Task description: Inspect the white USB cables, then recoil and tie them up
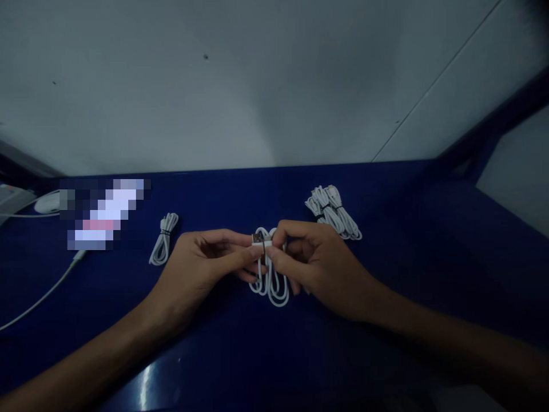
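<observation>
Between my two hands is a coiled white cable (pixel 278 292), with its metal USB plug showing at the top of the loops. My left hand (pixel 214 257) pinches the plug end from the left with thumb and fingers. From the right, my right hand (pixel 311 254) grips the same bundle, its thumb and forefinger close to the left thumb. A dark tie runs across the loops between the thumbs. Left of my left hand lies one tied white cable (pixel 162 239). Behind my right hand rests a pile of several tied white cables (pixel 334 212).
The blue table (pixel 240 355) meets a pale wall at the back. At the left are a pixelated bright device (pixel 109 214) with a white cord (pixel 47 303) running from it, and a white rounded object (pixel 47 202) with another cord.
</observation>
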Demonstrator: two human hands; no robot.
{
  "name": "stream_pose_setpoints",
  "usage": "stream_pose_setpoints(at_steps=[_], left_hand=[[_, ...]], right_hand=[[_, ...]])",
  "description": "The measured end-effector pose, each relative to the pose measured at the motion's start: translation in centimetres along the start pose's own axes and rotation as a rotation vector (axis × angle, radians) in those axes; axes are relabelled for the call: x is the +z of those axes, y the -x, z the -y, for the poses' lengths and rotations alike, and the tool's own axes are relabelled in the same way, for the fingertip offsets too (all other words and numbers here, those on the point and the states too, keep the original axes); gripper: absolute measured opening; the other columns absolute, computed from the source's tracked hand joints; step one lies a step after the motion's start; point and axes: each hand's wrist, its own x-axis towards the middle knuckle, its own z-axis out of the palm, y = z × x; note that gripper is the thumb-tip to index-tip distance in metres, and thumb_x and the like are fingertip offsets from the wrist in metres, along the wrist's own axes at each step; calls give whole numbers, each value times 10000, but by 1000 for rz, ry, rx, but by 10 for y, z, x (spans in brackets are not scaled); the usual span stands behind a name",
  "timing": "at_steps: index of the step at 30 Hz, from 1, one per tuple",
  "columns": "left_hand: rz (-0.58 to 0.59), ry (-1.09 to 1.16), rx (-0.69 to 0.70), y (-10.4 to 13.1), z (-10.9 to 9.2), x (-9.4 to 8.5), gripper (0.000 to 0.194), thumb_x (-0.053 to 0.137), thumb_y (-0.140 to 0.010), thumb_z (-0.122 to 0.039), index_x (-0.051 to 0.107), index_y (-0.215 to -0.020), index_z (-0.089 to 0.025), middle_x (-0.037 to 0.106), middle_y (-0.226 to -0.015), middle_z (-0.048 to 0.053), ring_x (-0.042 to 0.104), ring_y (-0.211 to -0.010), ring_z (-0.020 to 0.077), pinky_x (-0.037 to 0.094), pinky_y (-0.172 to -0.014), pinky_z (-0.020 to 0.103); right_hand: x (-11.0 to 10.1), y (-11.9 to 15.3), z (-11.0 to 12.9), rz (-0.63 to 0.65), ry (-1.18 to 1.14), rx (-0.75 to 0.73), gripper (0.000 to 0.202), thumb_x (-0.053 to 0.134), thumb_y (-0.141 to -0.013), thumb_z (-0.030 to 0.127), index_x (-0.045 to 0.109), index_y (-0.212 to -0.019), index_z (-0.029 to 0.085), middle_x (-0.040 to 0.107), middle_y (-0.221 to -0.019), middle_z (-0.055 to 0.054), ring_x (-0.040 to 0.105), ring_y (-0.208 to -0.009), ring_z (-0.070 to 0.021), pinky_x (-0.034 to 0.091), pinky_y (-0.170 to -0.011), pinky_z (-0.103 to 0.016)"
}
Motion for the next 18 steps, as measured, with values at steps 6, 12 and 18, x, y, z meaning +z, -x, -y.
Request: stream_pose_setpoints(at_steps=[6,12,18], left_hand=[[25,27,-2,-2,1,0,111,950,-818,-148,897,-902,-196,867,-817,58,809,-682,160,671,-676,200],[42,30,4,-1,0,0,85,928,-846,-130,894,-893,-192,866,-817,57,814,-708,151,668,-689,176],[53,40,8,-3,2,-2,90,931,-844,-125,893,-900,-185,861,-800,56,807,-702,144,659,-679,164]], right_hand=[[0,0,-1,-2,6,-1,173,745,-994,254,669,-843,216,662,-608,40,581,-456,-98,442,-428,-216],[0,-1,-1,4,-14,-2,192,757,-992,247,660,-829,211,662,-603,48,585,-462,-88,449,-430,-193],[0,-1,0,4,3,4,185,749,-1000,251,660,-844,205,679,-622,43,607,-475,-87,455,-433,-182]])
